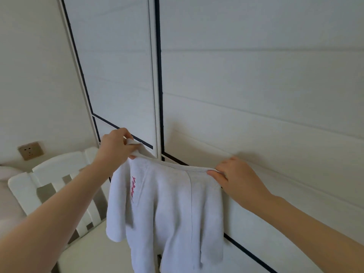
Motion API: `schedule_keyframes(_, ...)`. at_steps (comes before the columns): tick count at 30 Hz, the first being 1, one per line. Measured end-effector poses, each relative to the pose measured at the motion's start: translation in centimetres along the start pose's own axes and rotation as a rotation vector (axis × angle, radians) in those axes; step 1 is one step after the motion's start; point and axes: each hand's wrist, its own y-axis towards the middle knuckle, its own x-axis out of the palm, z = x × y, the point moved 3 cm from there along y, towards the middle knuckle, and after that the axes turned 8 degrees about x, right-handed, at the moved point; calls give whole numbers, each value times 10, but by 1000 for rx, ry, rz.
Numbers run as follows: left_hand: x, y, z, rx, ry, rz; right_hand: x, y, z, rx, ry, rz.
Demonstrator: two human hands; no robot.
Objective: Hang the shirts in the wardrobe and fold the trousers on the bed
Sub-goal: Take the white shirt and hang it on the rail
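Observation:
A pale grey-white fleece garment (167, 209) with small pink lettering hangs in the air in front of the wardrobe; whether it is a shirt or trousers I cannot tell. Its top band is stretched between both hands. My left hand (115, 147) pinches the left end of the band. My right hand (236, 179) pinches the right end. The cloth droops in folds below them, and its lower edge runs out of view. The white wardrobe (246, 75) with dark trim stands right behind, its doors closed.
A white slatted headboard (53, 180) and the edge of a bed (7, 203) lie at lower left. A wall socket (30, 150) sits on the cream wall above it. A light surface (94, 253) lies beneath the garment.

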Motion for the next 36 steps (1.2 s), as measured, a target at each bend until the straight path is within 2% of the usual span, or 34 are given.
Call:
schedule_keyframes(3, 17, -12, 12, 15, 23, -35, -16, -22, 13, -10, -21, 77)
schedule_keyframes(5, 23, -24, 22, 42, 120, -26, -28, -36, 21, -29, -50, 143)
schedule_keyframes(10, 26, -66, 67, 185, 171, 35, -70, -84, 43, -75, -116, 293)
schedule_keyframes(14, 27, -101, 119, 140, -2, -13, -111, -125, 64, -80, -72, 352)
schedule_keyframes(18, 32, -126, 180, 107, -180, -62, -154, -169, 87, -56, 14, 315)
schedule_keyframes(27, 56, -179, 310, 318, -525, -174, -250, -258, 145, -4, 82, 425)
schedule_keyframes(36, 90, -209, 419, 656, -592, -224, -298, -282, 217, 312, 208, 542)
